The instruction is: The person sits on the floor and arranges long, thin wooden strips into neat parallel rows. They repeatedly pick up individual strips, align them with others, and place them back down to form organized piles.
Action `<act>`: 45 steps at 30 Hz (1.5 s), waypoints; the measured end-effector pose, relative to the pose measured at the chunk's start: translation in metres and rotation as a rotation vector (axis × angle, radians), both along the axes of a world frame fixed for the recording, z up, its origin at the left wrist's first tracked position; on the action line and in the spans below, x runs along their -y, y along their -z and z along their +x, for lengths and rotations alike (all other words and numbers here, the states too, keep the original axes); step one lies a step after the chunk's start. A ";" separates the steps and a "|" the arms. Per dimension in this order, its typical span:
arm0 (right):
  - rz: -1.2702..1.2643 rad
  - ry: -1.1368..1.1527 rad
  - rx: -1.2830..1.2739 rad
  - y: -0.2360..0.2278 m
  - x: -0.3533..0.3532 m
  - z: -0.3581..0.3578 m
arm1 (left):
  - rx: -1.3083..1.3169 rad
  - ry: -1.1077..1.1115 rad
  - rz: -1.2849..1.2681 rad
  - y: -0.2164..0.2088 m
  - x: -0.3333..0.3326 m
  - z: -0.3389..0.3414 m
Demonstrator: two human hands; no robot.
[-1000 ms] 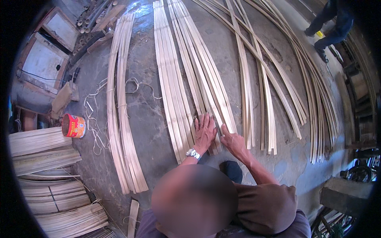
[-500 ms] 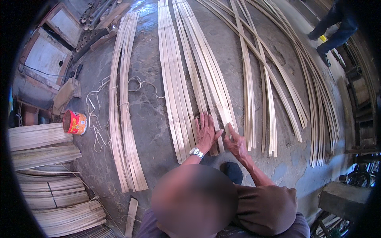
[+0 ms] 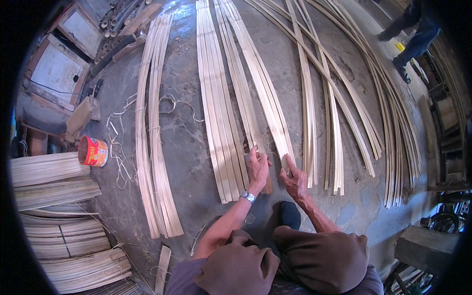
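Observation:
Long, pale, flat bamboo strips lie lengthwise before me in side-by-side groups. At the near end of the middle strips (image 3: 241, 93), my left hand (image 3: 259, 167) is closed, its fingers curled around a strip end. A silver watch (image 3: 248, 196) circles that wrist. Beside it, my right hand (image 3: 295, 181) grips the near end of the right-hand strips (image 3: 268, 98), index finger lying along them. Left of both hands, a wider row of strips (image 3: 216, 108) lies flat on the floor. My fingers partly hide the strip ends.
Two narrow bundles (image 3: 150, 123) lie farther left, near a red tin (image 3: 92, 151) and tangled thin ties (image 3: 118, 147). Stacked strips (image 3: 59, 196) fill the left edge. Crossing strips (image 3: 334, 93) lie to the right. Another person's legs (image 3: 415, 42) show at the far right.
My left hand has gone from lying flat and spread to curled around a strip end. The middle strips stand farther from the right-hand group, which is narrower. My right hand has shifted slightly.

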State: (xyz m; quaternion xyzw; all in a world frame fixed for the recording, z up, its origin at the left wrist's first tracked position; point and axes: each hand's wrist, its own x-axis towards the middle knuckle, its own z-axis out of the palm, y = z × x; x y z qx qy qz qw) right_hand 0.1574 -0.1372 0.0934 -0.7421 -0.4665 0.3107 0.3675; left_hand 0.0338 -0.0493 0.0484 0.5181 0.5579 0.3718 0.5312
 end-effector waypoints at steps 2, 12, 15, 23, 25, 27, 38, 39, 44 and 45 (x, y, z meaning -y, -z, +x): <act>0.017 -0.013 -0.001 0.014 0.002 -0.001 | 0.046 -0.063 -0.021 0.002 -0.001 0.005; -0.037 -0.177 0.153 0.037 0.003 -0.004 | -0.279 -0.085 0.312 0.060 -0.002 0.018; -0.093 -0.244 0.225 0.033 -0.001 0.000 | -0.363 0.014 0.319 0.063 -0.005 0.014; -0.220 -0.311 0.468 0.031 -0.001 0.004 | -0.458 0.366 0.074 0.011 -0.019 0.008; -0.228 -0.308 0.492 0.034 -0.003 0.003 | -0.542 0.428 0.110 0.012 -0.026 0.007; -0.240 -0.316 0.513 0.036 -0.002 0.003 | -0.586 0.454 0.106 0.022 -0.032 0.009; -0.263 -0.340 0.571 0.041 0.003 0.009 | -0.830 0.552 0.158 0.000 -0.035 0.000; -0.238 -0.315 0.544 0.035 0.001 0.010 | -0.849 0.570 0.135 -0.005 -0.033 -0.003; 0.021 -0.235 0.639 0.034 -0.006 0.018 | -0.865 0.471 0.434 -0.004 -0.021 -0.014; -0.018 -0.244 0.605 0.036 -0.006 0.019 | -0.887 0.433 0.558 0.007 -0.019 -0.016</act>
